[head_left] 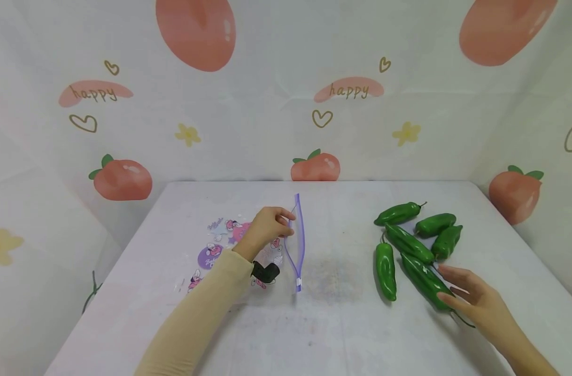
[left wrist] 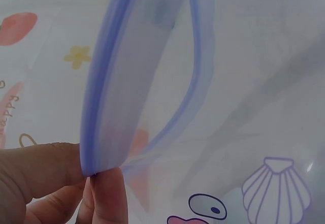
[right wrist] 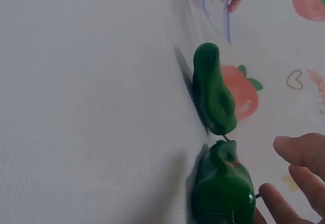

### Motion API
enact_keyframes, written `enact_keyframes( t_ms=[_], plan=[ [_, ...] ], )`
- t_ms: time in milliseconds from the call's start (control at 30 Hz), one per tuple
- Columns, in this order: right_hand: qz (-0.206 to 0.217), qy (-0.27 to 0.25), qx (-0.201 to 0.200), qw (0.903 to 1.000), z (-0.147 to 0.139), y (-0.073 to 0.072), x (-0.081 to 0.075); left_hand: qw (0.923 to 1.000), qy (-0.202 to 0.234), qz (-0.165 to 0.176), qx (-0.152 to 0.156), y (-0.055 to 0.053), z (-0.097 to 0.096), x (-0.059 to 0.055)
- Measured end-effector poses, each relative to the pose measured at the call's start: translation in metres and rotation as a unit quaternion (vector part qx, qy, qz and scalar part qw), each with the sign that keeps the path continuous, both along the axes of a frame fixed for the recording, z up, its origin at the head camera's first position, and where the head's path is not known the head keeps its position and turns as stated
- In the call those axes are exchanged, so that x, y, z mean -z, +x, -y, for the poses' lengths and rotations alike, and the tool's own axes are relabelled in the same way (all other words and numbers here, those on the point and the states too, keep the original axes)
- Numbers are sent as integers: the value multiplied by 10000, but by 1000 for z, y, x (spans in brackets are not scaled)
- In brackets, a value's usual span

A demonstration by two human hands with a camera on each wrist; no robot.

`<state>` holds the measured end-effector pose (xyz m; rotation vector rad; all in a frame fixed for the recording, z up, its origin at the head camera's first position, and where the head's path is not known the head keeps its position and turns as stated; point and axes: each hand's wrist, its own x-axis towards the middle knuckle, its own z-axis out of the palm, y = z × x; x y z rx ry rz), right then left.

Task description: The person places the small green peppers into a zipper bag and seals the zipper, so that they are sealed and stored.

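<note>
My left hand pinches the rim of a clear zip bag with a purple zip edge and cartoon prints. The bag lies on the table, its mouth facing right and parted. Close by in the left wrist view, the thumb and fingers grip the purple strip. On the right, my right hand hovers around the lower end of a long green pepper, thumb and fingers spread apart. In the right wrist view a gap shows between the thumb and the nearest pepper; contact elsewhere is hard to tell.
Several more green peppers lie grouped beyond and left of the right hand, one pepper standing apart nearer the bag. A white slider sits at the zip's near end. Behind the white table hangs a peach-printed cloth.
</note>
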<state>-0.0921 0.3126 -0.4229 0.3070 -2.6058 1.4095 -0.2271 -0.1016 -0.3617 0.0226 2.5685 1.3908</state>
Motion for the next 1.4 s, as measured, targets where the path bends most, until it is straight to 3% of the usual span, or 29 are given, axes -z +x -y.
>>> enact_keyframes(
  t_ms=[233,467,900,1400],
  plan=[
    [-125,12,-65,9999,0,0,5,10000,22,-15,36,0,1,0],
    [329,474,184,9982,1,2,4,10000,33,-25,90,1,2,-1],
    [965,643,247,9929,-4,1,5,10000,42,-49,53,2,1,-1],
    [1326,941,297,9862,-5,-1,5,10000,-8,11,6,0,0,-1]
  ],
)
